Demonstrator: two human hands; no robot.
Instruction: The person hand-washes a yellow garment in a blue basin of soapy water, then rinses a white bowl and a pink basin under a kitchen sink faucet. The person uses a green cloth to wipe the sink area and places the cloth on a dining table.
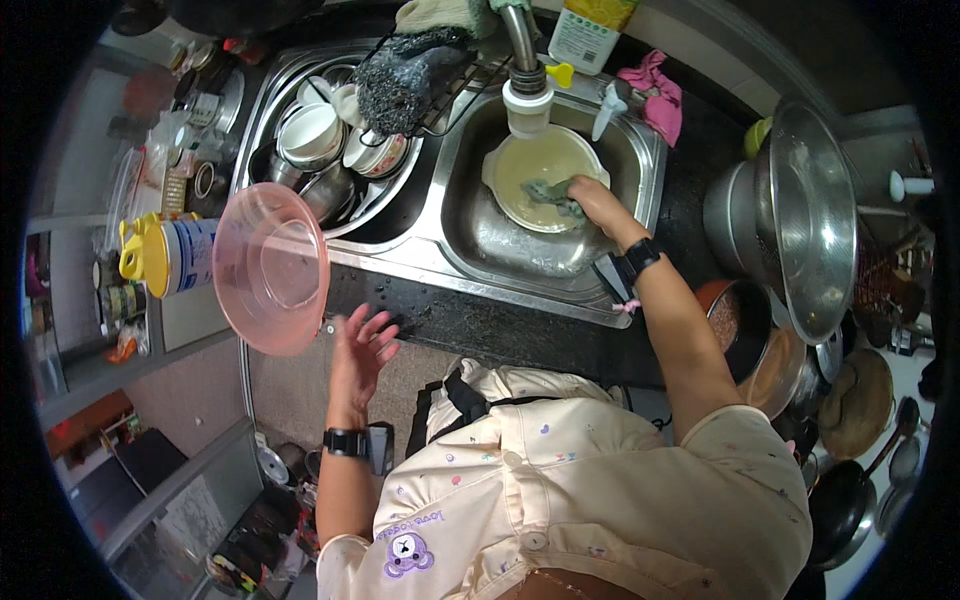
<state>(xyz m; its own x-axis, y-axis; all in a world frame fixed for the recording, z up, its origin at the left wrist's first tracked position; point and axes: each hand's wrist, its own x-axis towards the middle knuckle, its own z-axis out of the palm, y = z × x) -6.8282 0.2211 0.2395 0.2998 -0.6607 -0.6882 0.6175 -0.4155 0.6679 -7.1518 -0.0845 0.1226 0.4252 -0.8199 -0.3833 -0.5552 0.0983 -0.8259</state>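
Note:
My right hand grips a greenish-grey cloth inside a white basin of cloudy, yellowish water. The basin sits in the right bowl of a steel sink, under the faucet with its white filter. My left hand is raised in front of the black counter edge with its fingers apart, holding nothing. Just up and left of it, a translucent pink plastic basin stands at the sink's left front corner, not touching the hand as far as I can tell.
Bowls and pans fill a large steel basin in the left sink bowl. Gloves and steel wool hang on a rack behind. A yellow-lidded tub stands at left. A pink cloth, a big steel colander and pots are at right.

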